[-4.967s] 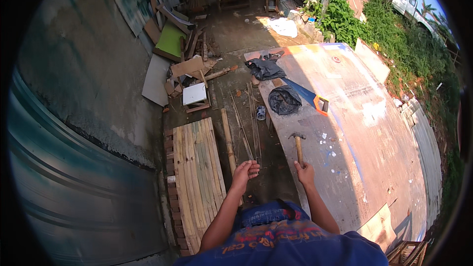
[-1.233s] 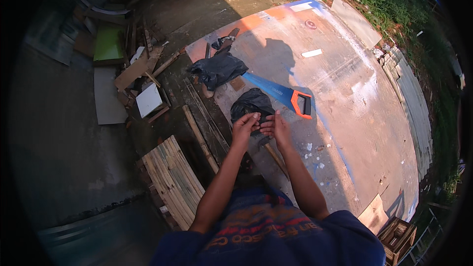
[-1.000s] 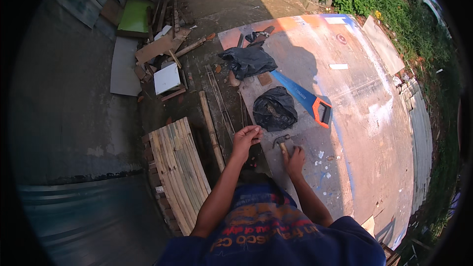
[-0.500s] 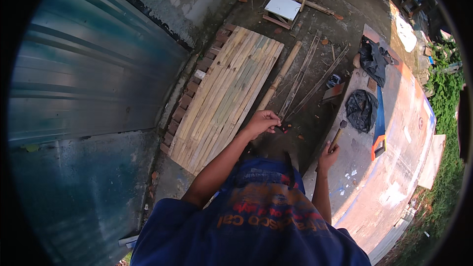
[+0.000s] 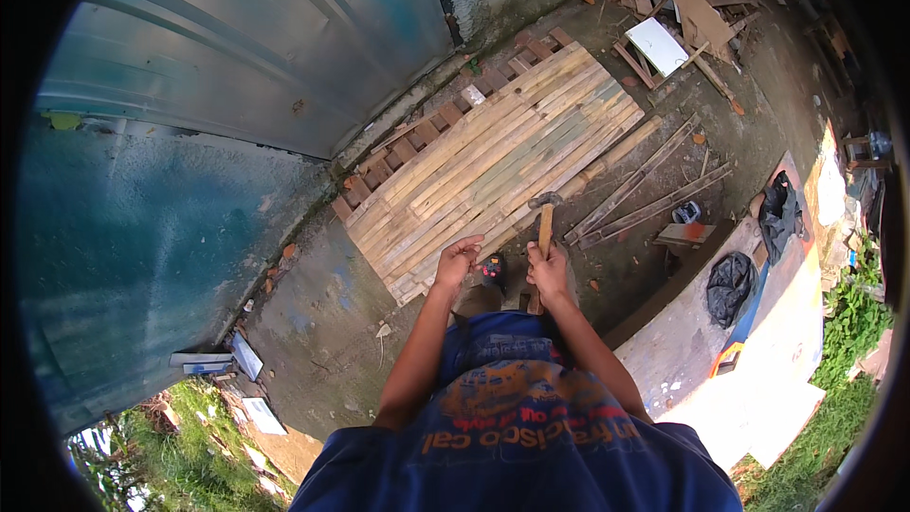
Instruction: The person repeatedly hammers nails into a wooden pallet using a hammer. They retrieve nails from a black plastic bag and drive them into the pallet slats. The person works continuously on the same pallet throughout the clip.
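Note:
My right hand [image 5: 547, 272] is wrapped round the wooden handle of a hammer [image 5: 545, 226], whose metal head points up and away from me. Left of it, my left hand [image 5: 457, 264] has thumb and fingers drawn together; whatever small thing may be in them is too tiny to make out. Both hands are in front of my body, close to the near right edge of a panel of bamboo slats [image 5: 502, 171]. The slats lie side by side, pale yellow with some greenish ones. Along the panel's far left side, reddish-brown blocks [image 5: 403, 150] show from under it.
A bamboo pole [image 5: 621, 150] and split strips [image 5: 654, 213] lie right of the panel. A worn tabletop [image 5: 664, 360] at the right bears black plastic bags [image 5: 732, 288] and an orange-handled saw [image 5: 728, 358]. A metal wall [image 5: 218, 66] stands left; scrap boards [image 5: 701, 14] lie far right.
My view has turned left toward the panel. The hammer has come from beside the tabletop to in front of my body, head up. My left hand stays closed, now nearer the panel's edge.

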